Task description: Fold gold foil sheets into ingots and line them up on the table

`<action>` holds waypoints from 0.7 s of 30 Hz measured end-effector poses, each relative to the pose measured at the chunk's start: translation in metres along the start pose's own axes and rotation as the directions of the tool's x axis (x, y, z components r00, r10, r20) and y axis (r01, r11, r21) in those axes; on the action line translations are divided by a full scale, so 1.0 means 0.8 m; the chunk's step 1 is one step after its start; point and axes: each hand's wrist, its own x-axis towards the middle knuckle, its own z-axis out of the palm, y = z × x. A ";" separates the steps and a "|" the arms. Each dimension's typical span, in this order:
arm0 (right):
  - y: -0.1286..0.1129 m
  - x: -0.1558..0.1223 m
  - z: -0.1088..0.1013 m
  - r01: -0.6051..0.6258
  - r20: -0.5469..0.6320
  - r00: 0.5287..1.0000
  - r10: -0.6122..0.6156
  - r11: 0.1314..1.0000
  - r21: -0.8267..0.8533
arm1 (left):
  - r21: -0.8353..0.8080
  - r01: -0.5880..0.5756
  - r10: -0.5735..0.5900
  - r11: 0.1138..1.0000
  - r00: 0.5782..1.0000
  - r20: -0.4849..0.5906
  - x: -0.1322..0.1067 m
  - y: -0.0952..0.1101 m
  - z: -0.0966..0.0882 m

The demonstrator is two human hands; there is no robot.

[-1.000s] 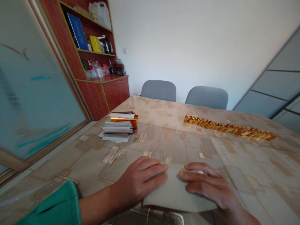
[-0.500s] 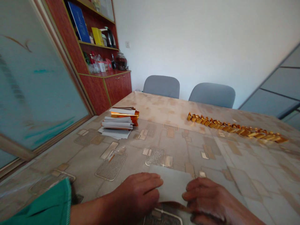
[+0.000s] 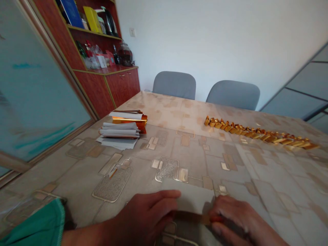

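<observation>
Pale paper sheet [image 3: 194, 198] with gold foil strip [image 3: 189, 216] at the near edge of the table [image 3: 271, 181]: left hand [image 3: 143, 218] flat against its left side; right hand [image 3: 238, 218] pinching the sheet's edge.

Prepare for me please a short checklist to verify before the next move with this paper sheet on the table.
1. Left hand touches the left edge of the grey paper sheet: ok.
2. Right hand touches the sheet's right side: ok.
3. Visible part of the sheet lies flat: ok.
4. Orange-gold foil strip lines up with the sheet's near edge: cannot tell, the right hand covers its end.
5. Stack of paper sheets stands apart from both hands: ok.
6. Row of folded gold pieces stands apart from the sheet: ok.
</observation>
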 end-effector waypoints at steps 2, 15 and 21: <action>0.008 0.001 0.006 -0.073 -0.038 0.997 0.074 0.997 0.030 | -0.005 0.068 -0.068 0.998 0.998 0.011 0.002 -0.002 -0.003; 0.038 0.002 0.038 -0.256 -0.180 0.960 0.213 0.929 -0.266 | 0.105 -0.041 0.030 0.994 0.995 0.100 0.005 -0.011 0.008; 0.038 0.000 0.041 -0.298 -0.192 0.949 0.249 0.909 -0.290 | 0.259 -0.168 0.133 0.951 0.980 0.150 0.001 -0.014 0.008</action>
